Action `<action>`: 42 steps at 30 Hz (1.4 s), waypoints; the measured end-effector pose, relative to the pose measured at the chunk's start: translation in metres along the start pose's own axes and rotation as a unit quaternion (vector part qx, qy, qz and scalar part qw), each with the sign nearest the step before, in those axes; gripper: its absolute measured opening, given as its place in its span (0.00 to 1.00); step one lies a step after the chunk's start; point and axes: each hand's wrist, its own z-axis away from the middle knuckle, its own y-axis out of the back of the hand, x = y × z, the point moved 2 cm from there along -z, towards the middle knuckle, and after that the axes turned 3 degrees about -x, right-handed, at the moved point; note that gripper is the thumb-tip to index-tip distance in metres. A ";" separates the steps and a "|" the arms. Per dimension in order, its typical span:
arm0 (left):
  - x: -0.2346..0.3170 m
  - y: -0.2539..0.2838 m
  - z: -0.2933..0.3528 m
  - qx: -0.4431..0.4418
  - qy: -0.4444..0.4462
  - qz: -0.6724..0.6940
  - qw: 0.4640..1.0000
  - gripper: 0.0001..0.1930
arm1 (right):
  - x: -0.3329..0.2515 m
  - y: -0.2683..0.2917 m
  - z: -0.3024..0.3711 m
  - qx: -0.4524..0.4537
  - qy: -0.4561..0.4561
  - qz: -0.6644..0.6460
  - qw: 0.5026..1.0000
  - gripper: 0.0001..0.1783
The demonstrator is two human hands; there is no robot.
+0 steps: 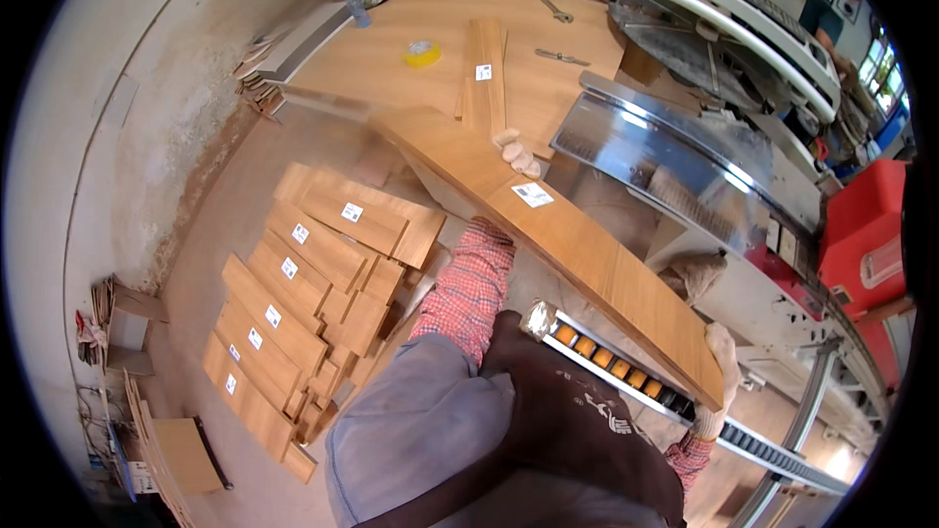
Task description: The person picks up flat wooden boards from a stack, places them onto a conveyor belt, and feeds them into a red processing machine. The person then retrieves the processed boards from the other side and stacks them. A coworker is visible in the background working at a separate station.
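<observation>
A long wood-grain board [597, 259] with a white label lies slantwise across the view in front of my body. My left hand [516, 154], in a pale glove, reaches beneath it; its fingers curl over the far edge beside the label, and the palm is hidden. At the near right end, my right hand [722, 362], also gloved, is closed around the board's edge. The far left end of the board is blurred, close to the worktable [391, 49]. Narrow wooden strips [482, 73] with a label lie on that table.
Stacked labelled boards [303, 293] fill the floor at the left. Clear yellowish tape [423, 54], a wrench [556, 8] and a bottle [358, 8] sit on the table. A roller conveyor [606, 362] runs under the held board. Metal machinery [675, 152] and a red casing [866, 235] stand right.
</observation>
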 end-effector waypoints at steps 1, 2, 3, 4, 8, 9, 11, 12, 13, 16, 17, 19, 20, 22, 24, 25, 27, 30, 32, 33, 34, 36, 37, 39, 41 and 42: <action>0.002 -0.002 0.001 0.008 -0.008 -0.019 1.000 0.23 | 0.005 0.000 -0.003 -0.003 -0.020 -0.028 0.999 0.16; 0.006 -0.002 0.002 0.017 -0.017 -0.039 0.999 0.22 | 0.018 -0.003 -0.007 -0.003 0.000 -0.069 0.998 0.15; 0.005 0.001 0.003 0.026 -0.022 -0.051 0.998 0.22 | 0.029 -0.005 -0.006 -0.003 0.006 -0.098 0.995 0.15; -0.001 0.005 0.004 0.036 -0.020 -0.044 0.998 0.23 | 0.039 -0.003 -0.007 0.000 0.012 -0.123 0.992 0.15; -0.020 0.016 0.009 0.167 -0.013 -0.104 0.980 0.24 | 0.071 -0.001 -0.008 -0.001 -0.047 -0.171 0.984 0.14; -0.030 0.007 0.004 0.222 -0.002 -0.137 0.965 0.24 | 0.077 0.003 -0.004 -0.002 -0.084 -0.168 0.982 0.14; -0.047 -0.012 -0.006 0.423 -0.035 -0.214 0.880 0.28 | 0.075 0.007 -0.005 0.031 -0.123 -0.150 0.981 0.16; -0.052 -0.023 -0.011 0.457 -0.075 -0.180 0.868 0.31 | 0.065 0.008 -0.003 0.067 -0.222 -0.277 0.933 0.17; -0.045 -0.024 -0.004 0.373 -0.058 -0.292 0.879 0.33 | 0.062 0.012 -0.013 0.069 -0.232 -0.297 0.924 0.19; -0.046 -0.061 0.002 0.393 0.058 -0.249 0.883 0.33 | 0.069 0.022 -0.033 0.067 -0.229 -0.391 0.889 0.27; -0.039 -0.063 0.009 0.383 0.093 -0.293 0.871 0.34 | 0.070 0.022 -0.042 0.075 -0.218 -0.435 0.870 0.29; -0.050 -0.049 0.014 0.404 0.139 -0.301 0.853 0.34 | 0.093 0.037 -0.051 0.074 -0.268 -0.437 0.855 0.31; -0.059 -0.046 0.015 0.398 0.157 -0.302 0.852 0.34 | 0.102 0.043 -0.056 0.065 -0.271 -0.445 0.851 0.29; -0.073 -0.034 0.014 0.394 0.180 -0.302 0.849 0.34 | 0.136 0.058 -0.055 0.031 -0.335 -0.449 0.828 0.25; -0.081 -0.029 0.008 0.396 0.237 -0.340 0.820 0.34 | 0.167 0.066 -0.053 0.026 -0.363 -0.489 0.793 0.22; -0.084 -0.025 0.006 0.396 0.265 -0.357 0.804 0.34 | 0.180 0.063 -0.056 0.088 -0.370 -0.521 0.764 0.23; -0.084 -0.016 0.005 0.423 0.277 -0.366 0.781 0.31 | 0.201 0.050 -0.065 0.213 -0.376 -0.576 0.694 0.26; -0.088 -0.012 0.000 0.444 0.337 -0.367 0.745 0.28 | 0.178 0.042 -0.088 0.357 -0.310 -0.711 0.520 0.31; -0.078 -0.008 -0.004 0.421 0.414 -0.305 0.747 0.29 | 0.168 0.026 -0.090 0.367 -0.296 -0.713 0.520 0.32; -0.081 -0.009 -0.007 0.411 0.464 -0.341 0.707 0.29 | 0.163 0.021 -0.092 0.373 -0.285 -0.712 0.522 0.33; -0.084 -0.016 -0.019 0.397 0.509 -0.376 0.665 0.30 | 0.155 0.006 -0.094 0.302 -0.303 -0.698 0.575 0.32; -0.091 -0.046 -0.044 0.329 0.552 -0.501 0.580 0.29 | 0.121 -0.024 -0.103 0.143 -0.341 -0.669 0.644 0.29; -0.084 -0.056 -0.056 0.307 0.546 -0.545 0.557 0.28 | 0.089 -0.030 -0.114 0.054 -0.362 -0.657 0.659 0.26; -0.063 -0.052 -0.084 0.167 0.486 -0.761 0.396 0.25 | 0.044 -0.032 -0.134 -0.015 -0.396 -0.551 0.734 0.21; -0.042 -0.071 -0.107 0.057 0.338 -0.920 0.192 0.30 | 0.044 -0.048 -0.156 -0.022 -0.382 -0.608 0.696 0.19; -0.028 -0.073 -0.112 0.048 0.343 -0.929 0.131 0.31 | 0.046 -0.058 -0.168 -0.029 -0.372 -0.637 0.675 0.18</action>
